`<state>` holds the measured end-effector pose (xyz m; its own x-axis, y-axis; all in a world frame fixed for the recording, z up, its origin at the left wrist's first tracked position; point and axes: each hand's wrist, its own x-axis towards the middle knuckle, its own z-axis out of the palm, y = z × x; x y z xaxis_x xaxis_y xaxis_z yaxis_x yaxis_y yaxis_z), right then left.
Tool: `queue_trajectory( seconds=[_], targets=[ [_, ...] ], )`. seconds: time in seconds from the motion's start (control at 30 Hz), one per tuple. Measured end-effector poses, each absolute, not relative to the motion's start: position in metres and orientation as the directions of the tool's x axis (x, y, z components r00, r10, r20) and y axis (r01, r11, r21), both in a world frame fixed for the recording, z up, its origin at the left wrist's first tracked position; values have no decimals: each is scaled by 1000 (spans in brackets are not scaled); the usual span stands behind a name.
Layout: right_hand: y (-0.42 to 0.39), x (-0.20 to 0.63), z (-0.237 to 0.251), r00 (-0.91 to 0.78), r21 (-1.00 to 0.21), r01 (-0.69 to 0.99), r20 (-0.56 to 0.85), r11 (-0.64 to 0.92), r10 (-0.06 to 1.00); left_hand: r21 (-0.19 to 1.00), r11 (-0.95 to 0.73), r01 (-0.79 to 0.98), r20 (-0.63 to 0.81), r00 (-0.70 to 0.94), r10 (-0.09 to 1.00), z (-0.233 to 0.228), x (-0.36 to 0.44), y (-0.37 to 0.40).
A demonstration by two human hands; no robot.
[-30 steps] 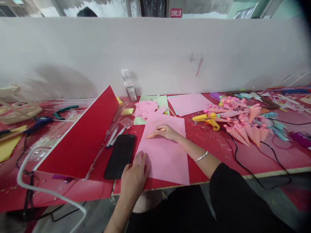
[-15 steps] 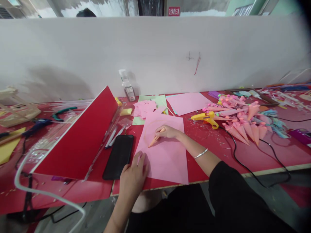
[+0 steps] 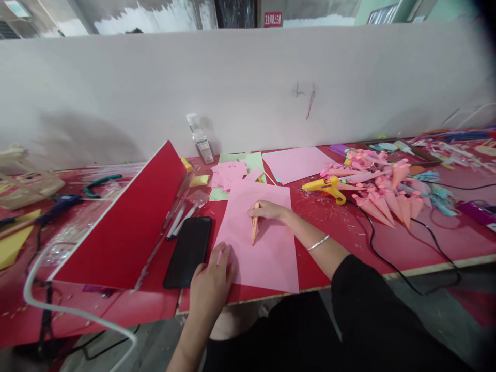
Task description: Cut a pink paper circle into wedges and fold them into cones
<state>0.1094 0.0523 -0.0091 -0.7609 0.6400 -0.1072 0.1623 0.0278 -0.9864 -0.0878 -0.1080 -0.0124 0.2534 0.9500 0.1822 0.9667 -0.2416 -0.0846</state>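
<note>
A pink sheet of paper (image 3: pixel 271 266) lies on the red tabletop in front of me, with a faint orange curved line on its upper left part. My right hand (image 3: pixel 267 211) is closed around an orange crayon (image 3: pixel 254 227), its tip pointing down at the middle of the sheet. Fingers stretched out, my left hand (image 3: pixel 213 276) rests flat on the sheet's lower left edge and holds nothing. Just left of that hand lies a black phone (image 3: pixel 188 252). Pink paper scraps (image 3: pixel 228 174) sit beyond the sheet's top edge.
A red board (image 3: pixel 132 222) leans at the left, beside white markers (image 3: pixel 181 221). To the right are a yellow glue gun (image 3: pixel 325 189) with a black cord and a heap of pink paper cones (image 3: pixel 382 199). A clear bottle (image 3: pixel 202 142) stands by the white partition (image 3: pixel 248 88).
The crayon tip has moved right and slightly toward me across the sheet, and the crayon now stands more upright. My left hand has stayed at the paper's edge.
</note>
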Motion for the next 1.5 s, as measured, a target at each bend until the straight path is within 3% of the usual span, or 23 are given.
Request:
queue_trajectory(
  seconds=[0.23,0.33,0.47,0.77,0.83,0.9,1.03,1.27,1.43,1.5],
  targets=[
    [52,112,-9,-629,-997,52,15,61,777,-97,-210,973,191,226,955,0,-75,-116],
    [53,108,-11,-567,-998,-19,58,57,822,-43,-363,931,112,366,924,8,-46,-130],
    [53,102,-16,-523,-995,-79,90,57,847,39,-617,786,-42,618,785,7,4,-151],
    [39,129,4,-404,-978,-132,201,161,892,-19,-728,685,-74,726,684,-1,10,-140],
    [29,143,12,-388,-954,-42,288,296,875,-19,-757,653,-78,754,652,1,0,-137],
    [18,156,14,-426,-885,172,329,433,842,-25,-759,651,-88,754,651,3,-11,-136],
    [-4,176,4,-550,-593,569,241,570,800,-60,-737,674,-84,732,676,8,-26,-135],
    [-37,197,-5,-528,-369,748,174,552,831,-86,-770,633,13,773,634,27,-27,-151],
    [-64,206,-3,-461,-299,821,156,487,874,-68,-836,544,140,835,532,47,-50,-143],
    [-75,208,-1,-439,-288,836,158,467,884,-90,-818,568,200,815,544,48,-69,-131]
  ],
)
